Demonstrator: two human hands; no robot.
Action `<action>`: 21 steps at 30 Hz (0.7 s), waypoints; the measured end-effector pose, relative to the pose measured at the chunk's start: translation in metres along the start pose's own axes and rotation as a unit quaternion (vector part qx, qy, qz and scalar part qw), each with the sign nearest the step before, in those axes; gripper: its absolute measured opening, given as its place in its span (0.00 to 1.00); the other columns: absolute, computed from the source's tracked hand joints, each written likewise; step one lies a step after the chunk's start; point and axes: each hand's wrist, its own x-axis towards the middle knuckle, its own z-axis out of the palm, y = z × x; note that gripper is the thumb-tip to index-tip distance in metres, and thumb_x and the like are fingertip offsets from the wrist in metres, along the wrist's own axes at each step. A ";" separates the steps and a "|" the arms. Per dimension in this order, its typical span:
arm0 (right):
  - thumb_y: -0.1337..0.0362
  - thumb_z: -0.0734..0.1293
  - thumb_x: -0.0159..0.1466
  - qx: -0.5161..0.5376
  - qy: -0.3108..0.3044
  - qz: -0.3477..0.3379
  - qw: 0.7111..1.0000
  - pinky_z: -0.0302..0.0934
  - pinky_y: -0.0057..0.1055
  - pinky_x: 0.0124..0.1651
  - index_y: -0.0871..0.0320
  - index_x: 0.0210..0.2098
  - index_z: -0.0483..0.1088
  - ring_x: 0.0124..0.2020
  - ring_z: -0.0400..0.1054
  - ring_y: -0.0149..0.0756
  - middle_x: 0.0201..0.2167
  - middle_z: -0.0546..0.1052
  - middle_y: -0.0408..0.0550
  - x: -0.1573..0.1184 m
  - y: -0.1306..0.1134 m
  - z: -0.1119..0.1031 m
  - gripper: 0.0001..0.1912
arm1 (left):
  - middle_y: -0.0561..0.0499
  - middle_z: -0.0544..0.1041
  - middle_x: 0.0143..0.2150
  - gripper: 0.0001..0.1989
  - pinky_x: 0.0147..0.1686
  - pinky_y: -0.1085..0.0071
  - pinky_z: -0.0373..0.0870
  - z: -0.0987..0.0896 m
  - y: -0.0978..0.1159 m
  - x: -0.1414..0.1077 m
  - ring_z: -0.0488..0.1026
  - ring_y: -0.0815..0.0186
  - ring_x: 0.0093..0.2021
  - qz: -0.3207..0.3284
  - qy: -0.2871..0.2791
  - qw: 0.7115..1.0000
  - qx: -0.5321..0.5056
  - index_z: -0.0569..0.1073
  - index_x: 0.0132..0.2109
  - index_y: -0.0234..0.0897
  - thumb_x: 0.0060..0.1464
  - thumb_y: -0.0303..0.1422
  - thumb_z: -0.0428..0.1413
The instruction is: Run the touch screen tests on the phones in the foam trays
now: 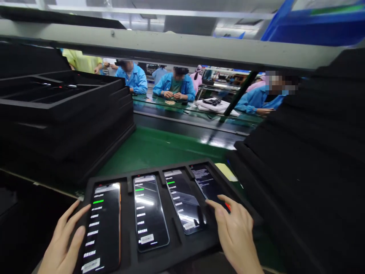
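A black foam tray (129, 228) lies before me with several smartphones side by side in its slots, screens lit. The leftmost phone (105, 224) has an orange edge, and my left hand (64, 236) rests beside it at the tray's left side, fingers apart. Two more phones, the second (151, 215) and the third (184, 201), show white text lists with one green line and a small label near the bottom. My right hand (235, 230) is over the lower part of the rightmost phone (205, 180), thumb and fingers spread; whether a fingertip touches its screen I cannot tell.
Stacked black foam trays (65, 125) rise at the left, and another dark stack (313, 160) stands at the right. A yellow slip (226, 172) lies behind the tray on the green bench (159, 146). Co-workers in blue (173, 85) sit across the line, beneath a pale overhead beam (176, 47).
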 end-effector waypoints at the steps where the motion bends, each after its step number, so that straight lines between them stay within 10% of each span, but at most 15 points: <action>1: 0.61 0.50 0.66 0.025 -0.025 -0.045 0.998 0.58 0.46 0.48 0.50 0.43 0.72 0.47 0.63 0.43 0.45 0.69 0.51 0.007 -0.008 0.002 0.20 | 0.59 0.59 0.62 0.17 0.61 0.53 0.47 -0.002 0.001 0.003 0.57 0.56 0.61 0.009 -0.007 1.000 0.011 0.70 0.48 0.53 0.56 0.48 0.44; 10: 0.63 0.51 0.67 0.142 -0.065 -0.301 0.941 0.51 0.45 0.55 0.54 0.41 0.71 0.44 0.64 0.37 0.39 0.72 0.49 0.064 -0.083 0.030 0.18 | 0.53 0.62 0.62 0.20 0.52 0.63 0.66 -0.010 -0.005 0.013 0.68 0.59 0.54 0.078 -0.025 0.989 0.126 0.72 0.49 0.45 0.60 0.41 0.39; 21: 0.63 0.51 0.66 0.143 -0.110 -0.337 0.924 0.53 0.45 0.53 0.51 0.44 0.70 0.44 0.63 0.37 0.40 0.71 0.49 0.078 -0.088 0.040 0.17 | 0.51 0.58 0.63 0.19 0.47 0.59 0.71 -0.012 0.006 0.013 0.71 0.55 0.50 0.128 -0.062 0.971 0.194 0.74 0.48 0.46 0.59 0.39 0.42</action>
